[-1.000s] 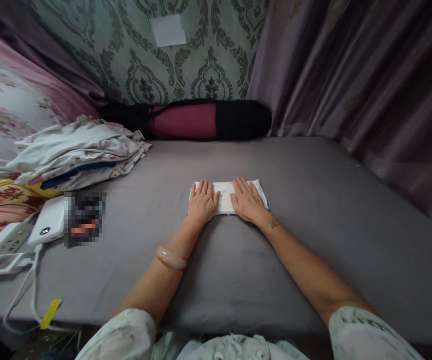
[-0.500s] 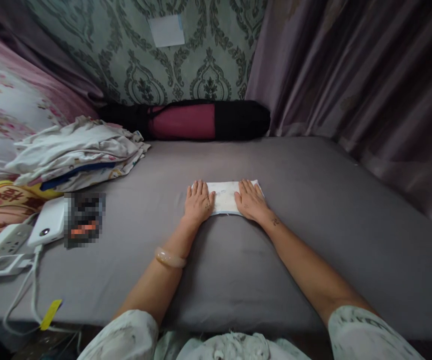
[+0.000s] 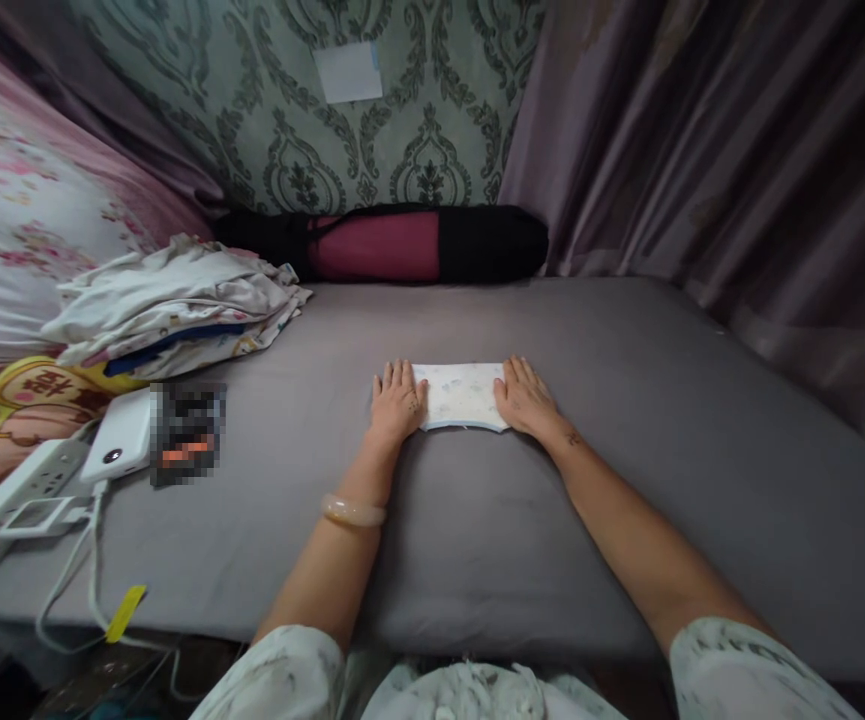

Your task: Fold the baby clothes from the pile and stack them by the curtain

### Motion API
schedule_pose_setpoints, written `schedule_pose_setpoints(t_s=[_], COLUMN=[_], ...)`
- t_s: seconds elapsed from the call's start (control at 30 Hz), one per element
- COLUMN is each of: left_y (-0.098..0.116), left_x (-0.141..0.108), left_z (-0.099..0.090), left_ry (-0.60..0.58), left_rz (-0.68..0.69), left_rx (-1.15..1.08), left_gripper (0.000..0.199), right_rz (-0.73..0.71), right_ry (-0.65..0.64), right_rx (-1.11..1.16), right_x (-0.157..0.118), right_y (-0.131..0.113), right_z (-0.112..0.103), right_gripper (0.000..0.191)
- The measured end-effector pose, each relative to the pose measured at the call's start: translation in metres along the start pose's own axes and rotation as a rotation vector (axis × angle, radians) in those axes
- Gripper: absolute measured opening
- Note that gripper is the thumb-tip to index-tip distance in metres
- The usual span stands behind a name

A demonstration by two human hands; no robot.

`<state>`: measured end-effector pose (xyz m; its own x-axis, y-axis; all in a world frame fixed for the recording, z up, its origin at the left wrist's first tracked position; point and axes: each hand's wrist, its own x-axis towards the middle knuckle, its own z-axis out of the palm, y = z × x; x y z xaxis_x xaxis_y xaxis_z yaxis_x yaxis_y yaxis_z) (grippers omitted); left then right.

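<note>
A small folded white cloth (image 3: 463, 395) with a faint print and a light blue edge lies flat on the grey bed sheet. My left hand (image 3: 400, 398) rests palm down over its left end, fingers stretched out. At the opposite end, my right hand (image 3: 528, 395) lies flat with its fingers pointing away from me. The middle of the cloth shows between my thumbs, while both ends are partly hidden under my palms. Neither hand grips the cloth.
On the left are a pile of folded clothes (image 3: 177, 300), a white power bank (image 3: 118, 435), a power strip (image 3: 16, 510) and cables. A long black and pink bag (image 3: 379, 245) lies along the wall. Curtains (image 3: 664, 140) hang at the right.
My right hand has slid to the right, from on top of the cloth to its right end, uncovering more of it. My left hand stays in place on the cloth. The view has shifted slightly.
</note>
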<state>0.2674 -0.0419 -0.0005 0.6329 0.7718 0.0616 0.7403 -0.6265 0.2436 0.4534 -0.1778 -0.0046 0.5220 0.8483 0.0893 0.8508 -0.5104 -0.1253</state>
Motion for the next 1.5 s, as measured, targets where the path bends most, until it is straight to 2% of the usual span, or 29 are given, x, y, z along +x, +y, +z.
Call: schedule_pose_setpoints(t_s=[0.1,0.2,0.3,0.5,0.63,0.8,1.0,1.3,1.5], left_y=[-0.003,-0.006,-0.008,-0.008,-0.011,-0.02,-0.025,-0.023,-0.023], left_x=[0.002,0.004,0.005,0.008,0.012,0.019,0.024,0.021,0.022], left_z=[-0.001,-0.005,-0.009,-0.015,-0.018,-0.016,-0.019,-0.024,-0.023], left_ry=[-0.007,0.044,0.1,0.112,0.175,0.289,0.355,0.391,0.413], left_rz=[0.0,-0.026,-0.076,-0.17,-0.207,-0.254,-0.343,-0.363,-0.359], left_rx=[-0.053,-0.115,-0.201,-0.396,-0.489,-0.588,-0.695,-0.786,-0.796], left_gripper=[0.06,0.056,0.053,0.047,0.046,0.046,0.043,0.042,0.04], right_rz=[0.013,0.003,-0.035,-0.04,-0.061,-0.13,-0.125,-0.177,-0.18], right_ry=[-0.035,-0.015,0.019,-0.028,0.038,0.041,0.024,0.059,0.048], right_rx=[-0.009,-0.02,-0.012,-0.025,-0.02,0.035,0.014,0.014,0.021], right_x=[0.001,0.002,0.003,0.004,0.006,0.005,0.009,0.014,0.019], right_y=[-0.003,-0.009,-0.014,-0.017,-0.04,-0.07,-0.075,-0.096,-0.113], right_z=[-0.007,-0.011,-0.007,-0.003,-0.009,-0.001,-0.005,0.003,-0.001], right_gripper=[0.063,0.063,0.063,0.062,0.062,0.059,0.058,0.054,0.055])
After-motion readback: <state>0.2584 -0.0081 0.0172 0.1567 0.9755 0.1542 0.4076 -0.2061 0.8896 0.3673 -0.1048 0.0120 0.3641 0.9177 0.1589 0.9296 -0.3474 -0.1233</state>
